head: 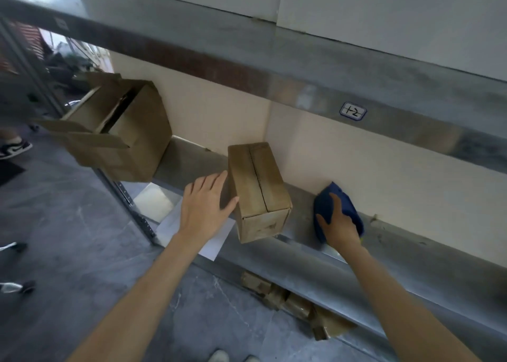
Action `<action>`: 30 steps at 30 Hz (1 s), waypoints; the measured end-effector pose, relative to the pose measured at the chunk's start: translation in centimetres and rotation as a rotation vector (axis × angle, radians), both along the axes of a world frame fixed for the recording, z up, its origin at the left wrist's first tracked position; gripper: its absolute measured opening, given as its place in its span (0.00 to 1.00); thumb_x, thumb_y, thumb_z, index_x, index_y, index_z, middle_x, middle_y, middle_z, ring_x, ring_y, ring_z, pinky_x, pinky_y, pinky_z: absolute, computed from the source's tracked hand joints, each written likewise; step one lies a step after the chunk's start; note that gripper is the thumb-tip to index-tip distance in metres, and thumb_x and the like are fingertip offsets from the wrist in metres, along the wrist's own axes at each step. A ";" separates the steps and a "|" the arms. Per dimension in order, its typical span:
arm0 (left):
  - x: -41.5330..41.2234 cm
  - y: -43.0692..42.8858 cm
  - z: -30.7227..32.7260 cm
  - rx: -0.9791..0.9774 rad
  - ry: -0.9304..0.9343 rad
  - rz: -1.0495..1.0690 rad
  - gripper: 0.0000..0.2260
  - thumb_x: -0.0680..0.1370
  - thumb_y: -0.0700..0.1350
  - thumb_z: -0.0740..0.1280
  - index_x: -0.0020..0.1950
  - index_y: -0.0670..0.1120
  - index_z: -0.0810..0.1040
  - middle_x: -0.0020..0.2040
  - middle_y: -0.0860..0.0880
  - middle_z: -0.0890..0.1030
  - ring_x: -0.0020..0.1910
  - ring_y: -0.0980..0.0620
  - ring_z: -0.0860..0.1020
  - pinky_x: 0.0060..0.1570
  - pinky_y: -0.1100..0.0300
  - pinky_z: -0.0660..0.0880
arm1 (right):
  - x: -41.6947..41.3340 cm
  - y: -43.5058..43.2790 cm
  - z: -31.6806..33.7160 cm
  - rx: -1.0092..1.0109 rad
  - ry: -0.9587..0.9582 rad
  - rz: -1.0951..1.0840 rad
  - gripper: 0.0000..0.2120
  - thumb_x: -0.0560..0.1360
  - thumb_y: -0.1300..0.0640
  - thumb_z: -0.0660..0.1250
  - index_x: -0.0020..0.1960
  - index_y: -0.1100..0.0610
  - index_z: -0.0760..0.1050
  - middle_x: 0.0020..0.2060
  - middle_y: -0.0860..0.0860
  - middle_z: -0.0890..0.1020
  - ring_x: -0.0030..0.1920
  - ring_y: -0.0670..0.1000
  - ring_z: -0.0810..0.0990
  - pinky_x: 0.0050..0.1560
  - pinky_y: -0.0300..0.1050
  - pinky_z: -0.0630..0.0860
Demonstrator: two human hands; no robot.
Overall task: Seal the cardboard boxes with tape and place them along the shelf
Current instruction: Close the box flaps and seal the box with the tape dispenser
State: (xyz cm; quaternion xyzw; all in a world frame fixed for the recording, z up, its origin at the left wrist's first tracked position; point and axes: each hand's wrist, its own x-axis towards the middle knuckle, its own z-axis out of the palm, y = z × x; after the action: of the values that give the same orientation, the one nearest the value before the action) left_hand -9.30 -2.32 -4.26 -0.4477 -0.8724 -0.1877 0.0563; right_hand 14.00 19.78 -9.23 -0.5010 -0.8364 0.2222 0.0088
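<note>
A small brown cardboard box stands on the metal shelf, its top flaps closed with a dark seam down the middle. My left hand lies flat against the box's left side, fingers straight. To the right, my right hand grips a blue tape dispenser that rests on the shelf near the back wall. A larger cardboard box with its flaps open sits at the shelf's left end, overhanging the edge.
An upper shelf beam carries a label reading 1-2. White sheets lie under the shelf's left part. Flattened cardboard pieces lie on the floor beneath. Another person's shoe is at far left.
</note>
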 end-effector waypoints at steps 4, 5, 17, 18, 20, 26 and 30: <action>-0.3 -0.3 -0.1 -0.006 0.008 0.009 0.28 0.80 0.60 0.62 0.74 0.44 0.71 0.66 0.45 0.78 0.64 0.43 0.74 0.61 0.49 0.70 | 0.3 1.0 -1.2 -0.046 0.049 -0.044 0.34 0.82 0.51 0.61 0.79 0.45 0.43 0.45 0.61 0.82 0.29 0.57 0.76 0.26 0.47 0.72; -0.5 -0.4 -0.2 -0.012 0.006 0.012 0.28 0.80 0.60 0.62 0.74 0.44 0.70 0.66 0.44 0.78 0.64 0.43 0.74 0.61 0.49 0.70 | 0.4 1.3 -1.4 -0.065 0.066 -0.049 0.34 0.82 0.52 0.61 0.79 0.44 0.44 0.52 0.63 0.81 0.31 0.60 0.77 0.28 0.50 0.75; -0.9 -0.4 -0.2 -0.041 -0.043 -0.029 0.27 0.80 0.59 0.62 0.74 0.45 0.69 0.68 0.46 0.76 0.68 0.45 0.71 0.65 0.50 0.67 | 0.8 4.7 -0.7 -0.319 0.311 -0.058 0.42 0.78 0.65 0.67 0.80 0.44 0.44 0.79 0.53 0.54 0.71 0.65 0.66 0.62 0.54 0.72; -0.9 -0.4 -0.2 -0.043 -0.047 -0.033 0.27 0.80 0.59 0.62 0.74 0.45 0.69 0.69 0.46 0.76 0.68 0.45 0.71 0.66 0.49 0.67 | 0.8 4.8 -0.8 -0.339 0.328 -0.059 0.44 0.77 0.67 0.67 0.80 0.45 0.44 0.79 0.53 0.53 0.73 0.63 0.63 0.62 0.51 0.70; -1.0 -0.5 -0.2 -0.042 -0.050 -0.045 0.27 0.80 0.59 0.62 0.74 0.46 0.69 0.69 0.46 0.75 0.68 0.45 0.71 0.66 0.49 0.67 | 0.6 4.7 -1.0 -0.364 0.322 -0.064 0.46 0.75 0.70 0.67 0.80 0.45 0.43 0.79 0.54 0.53 0.73 0.63 0.63 0.61 0.53 0.72; -1.8 -0.7 -0.2 -0.048 -0.065 -0.074 0.26 0.81 0.58 0.62 0.75 0.46 0.69 0.70 0.47 0.74 0.70 0.46 0.70 0.67 0.51 0.66 | 0.1 3.0 0.2 -0.339 0.322 -0.084 0.45 0.77 0.68 0.65 0.79 0.39 0.43 0.77 0.55 0.58 0.58 0.59 0.73 0.55 0.56 0.77; -2.0 -0.6 0.0 -0.013 -0.097 -0.106 0.24 0.81 0.56 0.63 0.74 0.46 0.70 0.70 0.46 0.74 0.71 0.46 0.69 0.68 0.50 0.65 | 0.2 1.1 3.5 -0.135 0.240 0.027 0.36 0.80 0.56 0.63 0.77 0.35 0.46 0.58 0.55 0.75 0.49 0.63 0.79 0.47 0.59 0.81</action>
State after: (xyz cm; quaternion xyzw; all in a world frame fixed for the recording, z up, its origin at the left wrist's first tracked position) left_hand -11.27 -2.89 -4.24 -0.4839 -0.8505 -0.2063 0.0011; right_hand 14.16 20.87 -5.72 -0.4592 -0.8190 0.3365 0.0718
